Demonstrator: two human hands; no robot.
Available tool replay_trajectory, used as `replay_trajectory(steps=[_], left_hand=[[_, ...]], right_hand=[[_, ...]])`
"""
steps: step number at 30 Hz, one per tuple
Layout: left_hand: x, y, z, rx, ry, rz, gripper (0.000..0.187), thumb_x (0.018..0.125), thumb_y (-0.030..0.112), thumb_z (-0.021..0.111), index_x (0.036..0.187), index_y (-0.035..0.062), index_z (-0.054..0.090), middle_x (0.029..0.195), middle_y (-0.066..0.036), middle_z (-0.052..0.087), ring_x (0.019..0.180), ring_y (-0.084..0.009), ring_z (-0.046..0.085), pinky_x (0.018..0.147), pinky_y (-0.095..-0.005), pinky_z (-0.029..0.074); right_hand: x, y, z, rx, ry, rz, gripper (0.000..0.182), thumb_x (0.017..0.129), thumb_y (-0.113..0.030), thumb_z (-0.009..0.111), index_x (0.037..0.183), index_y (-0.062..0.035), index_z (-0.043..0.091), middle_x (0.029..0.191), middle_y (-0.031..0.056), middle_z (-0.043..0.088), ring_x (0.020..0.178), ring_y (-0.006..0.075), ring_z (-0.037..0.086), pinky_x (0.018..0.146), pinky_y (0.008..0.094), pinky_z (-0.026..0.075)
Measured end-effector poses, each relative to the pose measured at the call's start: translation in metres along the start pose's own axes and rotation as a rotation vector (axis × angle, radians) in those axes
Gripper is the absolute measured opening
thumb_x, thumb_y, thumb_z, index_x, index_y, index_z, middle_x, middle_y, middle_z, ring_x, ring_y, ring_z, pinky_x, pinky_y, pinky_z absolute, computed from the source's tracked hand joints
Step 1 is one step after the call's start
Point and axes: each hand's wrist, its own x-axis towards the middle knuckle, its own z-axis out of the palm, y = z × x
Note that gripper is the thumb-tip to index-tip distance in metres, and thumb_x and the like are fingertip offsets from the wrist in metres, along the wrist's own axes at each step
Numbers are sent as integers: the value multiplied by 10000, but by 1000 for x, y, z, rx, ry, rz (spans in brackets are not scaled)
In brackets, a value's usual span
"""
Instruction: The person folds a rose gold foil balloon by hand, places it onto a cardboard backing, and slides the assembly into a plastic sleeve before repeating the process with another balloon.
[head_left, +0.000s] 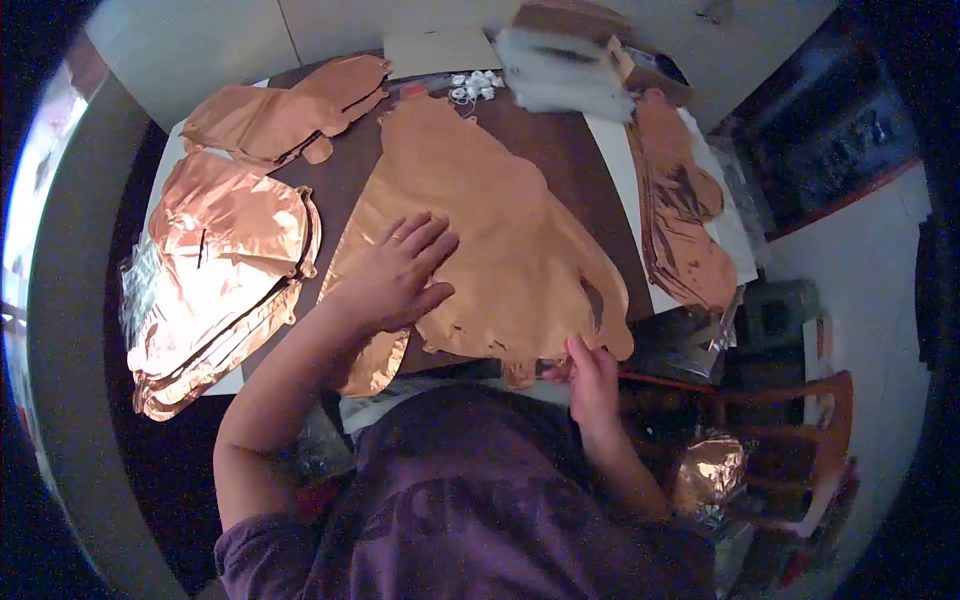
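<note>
A large flat copper-coloured foil balloon (490, 220) lies in front of me, its wide end toward my body. My left hand (405, 268) rests on its left part with the fingers stretched out. At the near edge, beside a short tab (517, 373), my right hand (592, 378) pinches the foil between thumb and fingers. Part of another foil piece (378, 362) shows beneath my left forearm.
Stacks of flat foil balloons lie at the left (225, 260), back left (290, 110) and right (680, 200). Small white items (475, 87) sit at the back of the brown table (585, 175), near a clear plastic bundle (560, 75). A wooden chair (835, 430) stands at the right.
</note>
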Motion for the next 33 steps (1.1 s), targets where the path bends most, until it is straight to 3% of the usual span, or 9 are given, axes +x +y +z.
replay_trajectory(steps=[3, 9, 14, 17, 23, 26, 33], left_hand=[[-4, -6, 5, 16, -36, -13, 631, 827, 331, 662, 1337, -2, 496, 1399, -255, 458, 1319, -460, 394, 1118, -540, 292], [-5, -7, 5, 11, 11, 9, 625, 828, 330, 663, 1335, 2, 499, 1395, -255, 462, 1307, -461, 407, 1112, -542, 301], [16, 10, 2, -76, -4, 67, 497, 835, 270, 661, 1245, 16, 541, 1341, -215, 507, 1295, -421, 433, 1094, -527, 335], [18, 7, 12, -93, -42, 101, 503, 842, 275, 652, 1261, 20, 540, 1357, -231, 494, 1303, -437, 424, 1090, -549, 330], [16, 2, 24, -126, -41, 114, 517, 843, 267, 639, 1281, 14, 535, 1365, -235, 489, 1314, -440, 416, 1100, -548, 325], [16, 2, 24, -116, -35, 120, 525, 840, 270, 638, 1285, 11, 533, 1366, -234, 489, 1314, -439, 416, 1106, -543, 322], [19, 7, 20, -92, 9, 112, 530, 821, 259, 668, 1282, 35, 531, 1345, -195, 505, 1280, -411, 446, 1102, -519, 327]], right_hand=[[1, 1, 3, 22, 21, 27, 244, 930, -261, 645, 994, -25, 644, 775, 54, 668, 545, 143, 633, 496, 255, 492], [-4, -6, 9, -69, 25, -76, 268, 911, -292, 668, 897, -24, 660, 729, 67, 677, 516, 147, 640, 467, 258, 482], [-6, -15, 12, -46, 50, -51, 320, 903, -320, 679, 797, -19, 652, 670, 54, 655, 495, 152, 637, 443, 257, 469], [-1, -10, 3, -115, 4, -59, 329, 948, -320, 629, 868, -2, 654, 690, 45, 645, 524, 138, 640, 466, 271, 502], [-5, -21, 7, -189, 27, -109, 379, 945, -341, 634, 813, 14, 658, 691, 55, 654, 522, 143, 646, 469, 266, 497], [-3, -17, 4, -207, 22, -132, 244, 927, -258, 657, 823, -37, 650, 700, 20, 652, 504, 113, 622, 452, 222, 428], [0, -22, 5, -156, -18, -155, 161, 929, -197, 641, 878, -46, 659, 723, 19, 661, 523, 92, 616, 464, 211, 422]])
